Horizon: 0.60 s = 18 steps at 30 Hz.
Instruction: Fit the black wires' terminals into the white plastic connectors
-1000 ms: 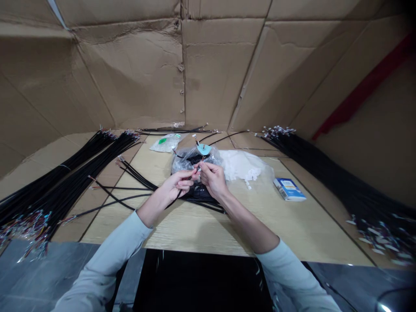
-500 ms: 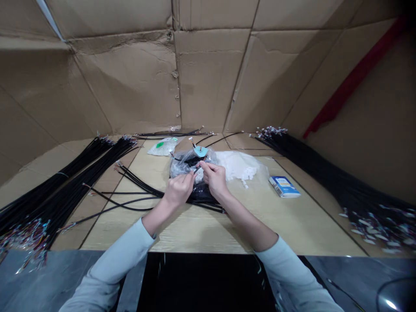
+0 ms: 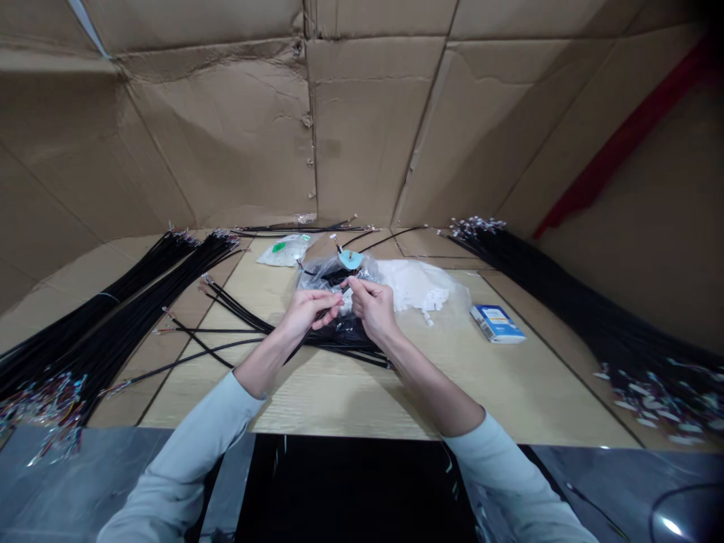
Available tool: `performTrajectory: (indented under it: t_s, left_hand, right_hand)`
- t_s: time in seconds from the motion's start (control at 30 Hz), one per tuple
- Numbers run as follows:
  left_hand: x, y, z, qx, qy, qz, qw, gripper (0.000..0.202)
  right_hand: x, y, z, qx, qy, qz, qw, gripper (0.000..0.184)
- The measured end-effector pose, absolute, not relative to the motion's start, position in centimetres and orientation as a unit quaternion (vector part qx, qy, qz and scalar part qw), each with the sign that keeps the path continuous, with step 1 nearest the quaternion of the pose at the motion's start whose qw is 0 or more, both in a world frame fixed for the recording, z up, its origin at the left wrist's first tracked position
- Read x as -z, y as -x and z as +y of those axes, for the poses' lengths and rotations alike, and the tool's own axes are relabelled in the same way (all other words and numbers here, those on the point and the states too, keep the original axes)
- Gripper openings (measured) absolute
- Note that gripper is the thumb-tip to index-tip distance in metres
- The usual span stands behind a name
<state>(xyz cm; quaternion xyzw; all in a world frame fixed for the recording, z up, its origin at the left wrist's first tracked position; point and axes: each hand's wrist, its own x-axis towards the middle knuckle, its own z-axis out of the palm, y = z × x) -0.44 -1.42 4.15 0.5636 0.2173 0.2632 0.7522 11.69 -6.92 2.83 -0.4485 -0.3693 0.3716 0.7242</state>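
My left hand [image 3: 310, 311] and my right hand [image 3: 373, 307] meet above a clear plastic bag [image 3: 333, 275] holding coiled black cable. Both pinch a thin black cable [image 3: 331, 305] whose small white connector [image 3: 346, 303] sits between them, partly hidden by my fingers. The cable's free length runs down past my left wrist. Loose black cables [image 3: 226, 326] lie across the wooden table [image 3: 509, 392] to the left of my hands. A pale blue tag [image 3: 351, 259] sits on top of the bag, just beyond my right hand.
Bundled black cables with colored wire ends lie at the left [image 3: 113, 320] and right [image 3: 566, 298]. A bag of white connectors [image 3: 421, 286], a small bag with a green label [image 3: 286, 251] and a blue-and-white box [image 3: 498, 324] stand nearby. Cardboard [image 3: 362, 128] lines the back.
My left hand has risen toward my right hand, its fingers now flatter along the cable. The view has shifted slightly. The items on the table have not visibly moved.
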Motion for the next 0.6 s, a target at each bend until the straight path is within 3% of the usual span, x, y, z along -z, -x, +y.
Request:
performTrajectory:
  t_s: [0.1,0.2,0.6]
  left_hand:
    - [-4.2,0.3,-0.9,-0.198,-0.427,0.203,0.859,0.009]
    - [-4.5,0.1,-0.9,-0.169,-0.315,0.203,0.911,0.013]
    - [-4.9,-0.2,-2.2,-0.178,-0.240,0.185,0.936,0.027]
  right_hand:
    - [-2.7,-11.6,-6.9,-0.375,0.441,-0.375,0.724,0.035]
    - [-2.7,-11.3,-6.9,-0.378,0.430,-0.374,0.730,0.034]
    - [-2.7,-10.1,-7.1,-0.315,0.472,-0.361,0.740,0.039]
